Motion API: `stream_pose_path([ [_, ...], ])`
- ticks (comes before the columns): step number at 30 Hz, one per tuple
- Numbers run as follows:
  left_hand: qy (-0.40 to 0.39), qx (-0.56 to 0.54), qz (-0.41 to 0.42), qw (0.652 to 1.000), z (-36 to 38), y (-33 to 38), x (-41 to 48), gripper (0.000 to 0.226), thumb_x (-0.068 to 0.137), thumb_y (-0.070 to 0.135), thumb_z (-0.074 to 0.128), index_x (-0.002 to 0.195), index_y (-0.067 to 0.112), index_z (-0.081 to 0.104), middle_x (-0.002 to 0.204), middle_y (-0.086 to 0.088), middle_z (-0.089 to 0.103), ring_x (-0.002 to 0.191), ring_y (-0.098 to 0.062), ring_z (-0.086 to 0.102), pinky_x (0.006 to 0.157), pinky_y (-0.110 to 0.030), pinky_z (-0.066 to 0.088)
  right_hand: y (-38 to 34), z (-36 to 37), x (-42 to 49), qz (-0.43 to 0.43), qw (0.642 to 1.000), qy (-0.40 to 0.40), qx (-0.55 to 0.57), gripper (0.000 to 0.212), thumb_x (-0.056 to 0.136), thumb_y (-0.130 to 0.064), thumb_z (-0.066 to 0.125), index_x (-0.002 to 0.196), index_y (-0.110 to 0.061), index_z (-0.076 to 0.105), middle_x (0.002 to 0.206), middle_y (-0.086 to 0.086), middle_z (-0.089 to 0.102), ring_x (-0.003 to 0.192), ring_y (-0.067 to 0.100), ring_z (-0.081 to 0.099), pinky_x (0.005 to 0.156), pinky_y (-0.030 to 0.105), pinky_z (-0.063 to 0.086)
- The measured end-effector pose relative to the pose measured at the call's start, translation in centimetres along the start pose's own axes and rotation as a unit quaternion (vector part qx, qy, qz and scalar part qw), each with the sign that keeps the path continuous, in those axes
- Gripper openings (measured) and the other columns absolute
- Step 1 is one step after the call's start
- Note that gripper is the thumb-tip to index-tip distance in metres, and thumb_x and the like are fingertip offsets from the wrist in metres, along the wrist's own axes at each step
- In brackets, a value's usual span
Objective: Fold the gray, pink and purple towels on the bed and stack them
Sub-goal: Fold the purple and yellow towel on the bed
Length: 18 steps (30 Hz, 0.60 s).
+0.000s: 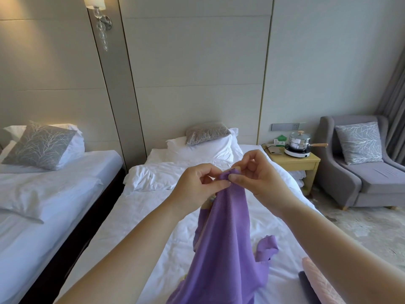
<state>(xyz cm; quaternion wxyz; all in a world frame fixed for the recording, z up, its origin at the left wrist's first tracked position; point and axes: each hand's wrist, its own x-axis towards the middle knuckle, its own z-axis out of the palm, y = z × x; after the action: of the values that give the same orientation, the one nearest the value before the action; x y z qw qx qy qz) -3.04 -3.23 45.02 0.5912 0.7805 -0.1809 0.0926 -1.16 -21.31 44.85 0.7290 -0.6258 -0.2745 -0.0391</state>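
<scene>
A purple towel hangs lifted above the white bed, its lower end trailing onto the sheet. My left hand and my right hand both pinch its top edge close together, fingers closed on the cloth. At the bottom right, partly behind my right forearm, a pink towel lies on top of a dark gray towel; only a strip of each shows.
A second bed stands to the left across a narrow gap. White pillows and a gray cushion lie at the headboard. A wooden nightstand with a pot and a gray armchair stand to the right.
</scene>
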Motion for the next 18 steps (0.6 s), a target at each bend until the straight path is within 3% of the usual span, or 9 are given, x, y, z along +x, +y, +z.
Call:
stream_pose_path([
  [4,0.003,-0.032,0.019,0.999,-0.7,1.0,-0.2,0.014,0.073,0.022,0.076,0.083,0.016,0.068,0.082,-0.03,0.059,0.069,-0.026,0.052,0.069,-0.042,0.047,1.2,-0.4,-1.5,0.05,0.998,-0.041,0.028,0.015,0.082,-0.007,0.063,0.091,-0.01,0.051,0.079,0.003,0.063,0.074,0.013,0.057,0.069,0.021,0.046],
  [7,-0.017,0.0,0.033,0.999,-1.2,1.4,-0.3,0.012,0.08,0.013,0.073,0.09,0.019,0.071,0.087,-0.011,0.069,0.072,-0.022,0.054,0.072,-0.034,0.048,2.3,0.1,-1.8,0.056,0.998,-0.027,-0.002,0.009,0.086,-0.002,0.062,0.083,-0.01,0.059,0.068,-0.003,0.06,0.067,0.01,0.053,0.065,0.019,0.042],
  [10,-0.026,0.043,0.019,0.999,-1.6,1.5,-0.3,0.012,0.083,0.016,0.072,0.093,0.022,0.072,0.071,0.014,0.067,0.058,-0.012,0.05,0.062,-0.02,0.044,2.0,0.3,-1.4,0.032,0.999,0.002,-0.012,0.012,0.083,-0.002,0.067,0.079,-0.014,0.064,0.074,0.004,0.065,0.074,0.016,0.058,0.071,0.024,0.046],
  [12,-0.057,0.079,0.023,0.995,-1.7,2.0,-0.4,0.008,0.083,0.023,0.072,0.086,0.031,0.073,0.061,0.017,0.064,0.049,-0.007,0.042,0.054,-0.012,0.036,1.6,0.4,-1.1,0.023,0.999,-0.027,-0.041,0.014,0.083,0.0,0.067,0.08,-0.014,0.064,0.081,0.007,0.067,0.08,0.019,0.06,0.079,0.032,0.047],
  [15,-0.063,0.076,0.024,0.995,-1.8,2.7,-0.2,0.013,0.082,0.022,0.074,0.081,0.035,0.075,0.081,0.005,0.073,0.068,-0.014,0.061,0.069,-0.017,0.047,1.2,0.3,-0.7,0.014,0.995,-0.053,-0.08,0.02,0.084,0.002,0.066,0.08,-0.017,0.065,0.087,0.011,0.066,0.086,0.024,0.059,0.087,0.044,0.045],
  [18,-0.007,0.069,0.029,0.997,-1.8,2.9,0.1,0.013,0.078,0.016,0.076,0.077,0.028,0.074,0.079,0.011,0.073,0.077,-0.001,0.065,0.069,-0.01,0.046,1.0,0.1,-0.7,0.016,0.996,-0.057,-0.072,0.014,0.083,-0.001,0.068,0.082,-0.015,0.065,0.089,0.009,0.067,0.089,0.024,0.06,0.092,0.047,0.045],
])
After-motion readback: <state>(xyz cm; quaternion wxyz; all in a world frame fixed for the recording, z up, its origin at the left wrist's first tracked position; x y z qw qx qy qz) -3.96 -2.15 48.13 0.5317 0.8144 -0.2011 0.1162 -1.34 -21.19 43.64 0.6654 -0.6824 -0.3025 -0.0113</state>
